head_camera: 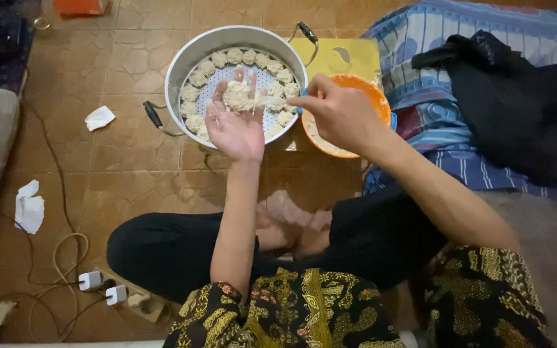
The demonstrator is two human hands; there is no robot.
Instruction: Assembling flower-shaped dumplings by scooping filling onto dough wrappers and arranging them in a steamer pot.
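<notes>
My left hand [234, 125] is held palm up over a round metal steamer pot [191, 55], with a lump of pale dough or filling [236, 95] resting on the fingers. My right hand [338, 115] is pinched shut beside it, its fingertips touching the lump's right edge, possibly around a small utensil. Several pale dumplings [196, 78] line the rim of the perforated white tray inside the pot. Behind my right hand sits an orange bowl [375, 93], mostly hidden.
A yellow board [349, 57] lies behind the bowl. Striped blue bedding [433, 38] with a black garment [517, 109] is on the right. Crumpled tissues [100, 118] [28, 207], cables and a power strip with white plugs [107, 290] lie on the brown tile floor at left.
</notes>
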